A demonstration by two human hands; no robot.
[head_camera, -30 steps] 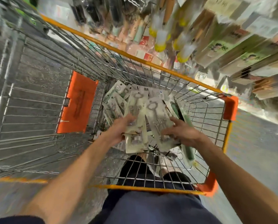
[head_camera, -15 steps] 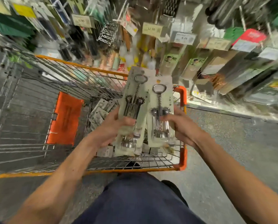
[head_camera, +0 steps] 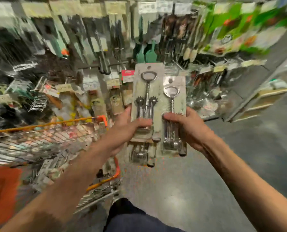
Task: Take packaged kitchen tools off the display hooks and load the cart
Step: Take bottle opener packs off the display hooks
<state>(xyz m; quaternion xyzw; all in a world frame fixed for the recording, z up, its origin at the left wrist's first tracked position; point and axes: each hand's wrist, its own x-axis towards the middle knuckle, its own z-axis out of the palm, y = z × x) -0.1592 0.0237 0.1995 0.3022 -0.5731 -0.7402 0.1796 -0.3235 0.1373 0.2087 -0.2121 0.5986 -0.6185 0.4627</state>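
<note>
My left hand (head_camera: 127,129) grips a carded winged corkscrew pack (head_camera: 147,91) by its lower part, held upright. Beside it on the right, my right hand (head_camera: 188,129) grips a second corkscrew pack (head_camera: 173,101), a little lower. More packs seem stacked behind each, their lower ends showing below my fingers. Both packs are raised in front of the display wall (head_camera: 106,47). The wire cart (head_camera: 44,136) with orange trim stands at the lower left, with several packaged tools (head_camera: 50,171) lying in its basket. The picture is blurred.
Hooks with hanging kitchen tools and price tags (head_camera: 64,87) fill the wall ahead. Green packages (head_camera: 239,27) hang at the upper right. A low shelf (head_camera: 259,101) runs along the right. Grey floor (head_camera: 206,181) spreads below my arms, and my dark trousers (head_camera: 132,218) show at the bottom.
Both hands lifted the corkscrew packs out of the cart basket and up toward the display wall. The view swung right, so the cart now lies at the left.
</note>
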